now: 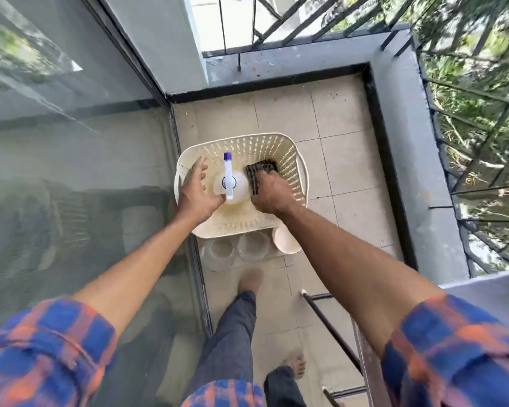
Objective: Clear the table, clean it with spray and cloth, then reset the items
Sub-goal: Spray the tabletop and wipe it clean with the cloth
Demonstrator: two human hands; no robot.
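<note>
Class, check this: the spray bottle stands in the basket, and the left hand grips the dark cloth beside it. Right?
Wrong hand. In the head view the right hand grips the dark cloth; the left hand is open beside the spray bottle, which does stand in the basket.

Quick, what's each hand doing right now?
Left hand: open, spread beside the spray bottle.
Right hand: closed on the dark cloth in the basket.

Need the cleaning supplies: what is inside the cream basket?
A spray bottle with a blue-tipped nozzle and a dark ribbed cloth, which the right hand grips. The left hand is open beside the bottle. Both hands cover part of the basket floor.
</note>
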